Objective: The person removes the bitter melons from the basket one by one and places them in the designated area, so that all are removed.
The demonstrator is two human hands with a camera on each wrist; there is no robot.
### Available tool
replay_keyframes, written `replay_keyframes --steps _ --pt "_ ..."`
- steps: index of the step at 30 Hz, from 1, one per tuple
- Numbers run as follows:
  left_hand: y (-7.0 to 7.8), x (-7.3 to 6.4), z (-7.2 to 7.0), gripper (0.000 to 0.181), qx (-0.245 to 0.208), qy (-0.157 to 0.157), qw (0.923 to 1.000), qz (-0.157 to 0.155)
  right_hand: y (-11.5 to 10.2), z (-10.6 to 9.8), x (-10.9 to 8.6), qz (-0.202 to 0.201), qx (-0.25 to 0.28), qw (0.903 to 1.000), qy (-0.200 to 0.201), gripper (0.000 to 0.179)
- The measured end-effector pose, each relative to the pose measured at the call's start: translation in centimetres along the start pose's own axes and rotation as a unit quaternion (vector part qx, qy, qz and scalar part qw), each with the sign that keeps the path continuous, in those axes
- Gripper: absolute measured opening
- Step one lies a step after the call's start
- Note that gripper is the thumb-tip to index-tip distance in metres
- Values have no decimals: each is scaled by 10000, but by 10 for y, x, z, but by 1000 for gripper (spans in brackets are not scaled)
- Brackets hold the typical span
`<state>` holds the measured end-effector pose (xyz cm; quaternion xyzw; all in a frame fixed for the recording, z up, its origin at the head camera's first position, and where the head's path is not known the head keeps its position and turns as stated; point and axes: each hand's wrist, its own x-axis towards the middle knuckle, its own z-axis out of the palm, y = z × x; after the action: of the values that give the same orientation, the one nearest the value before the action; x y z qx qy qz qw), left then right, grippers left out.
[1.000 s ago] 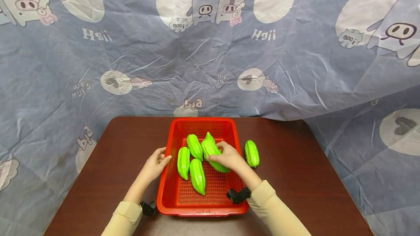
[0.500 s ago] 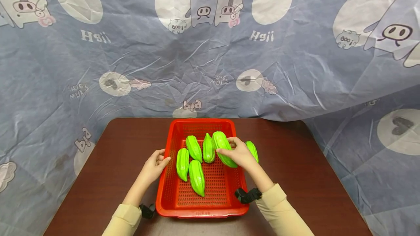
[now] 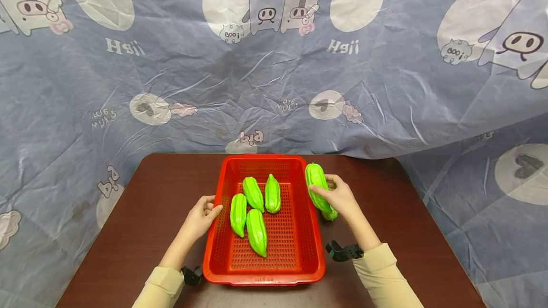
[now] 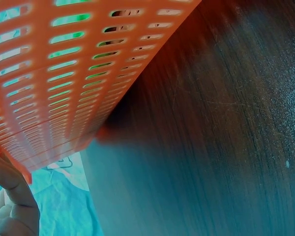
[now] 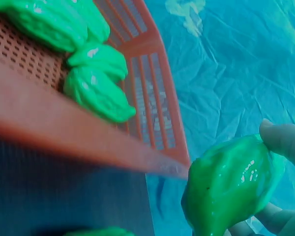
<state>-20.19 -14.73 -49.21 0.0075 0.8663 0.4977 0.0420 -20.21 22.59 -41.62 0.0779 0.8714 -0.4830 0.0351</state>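
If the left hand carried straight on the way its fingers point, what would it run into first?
The left hand already rests against the left wall of the red basket, fingers pointing right. Past that wall, the nearest green gourd inside probably lies next in line, though depth is hard to judge.

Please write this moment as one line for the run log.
right hand: holds green gourd beside red basket | left hand: on basket rim | four gourds inside
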Motion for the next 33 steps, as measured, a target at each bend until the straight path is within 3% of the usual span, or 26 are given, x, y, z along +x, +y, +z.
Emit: replay_keyframes --steps 9,17,23,33 --pt "-1 0 0 42 -3 -5 10000 -20 21 -21 7 367 271 9985 288 78" --pt "-1 0 0 42 20 4 10000 29 45 -32 13 475 128 9964 690 80" --pt "-1 0 1 41 -79 8 10000 -15 67 -32 18 605 -56 9936 956 79" --pt "-1 1 0 42 -150 -24 9998 -85 91 -27 26 708 -488 9919 930 78"
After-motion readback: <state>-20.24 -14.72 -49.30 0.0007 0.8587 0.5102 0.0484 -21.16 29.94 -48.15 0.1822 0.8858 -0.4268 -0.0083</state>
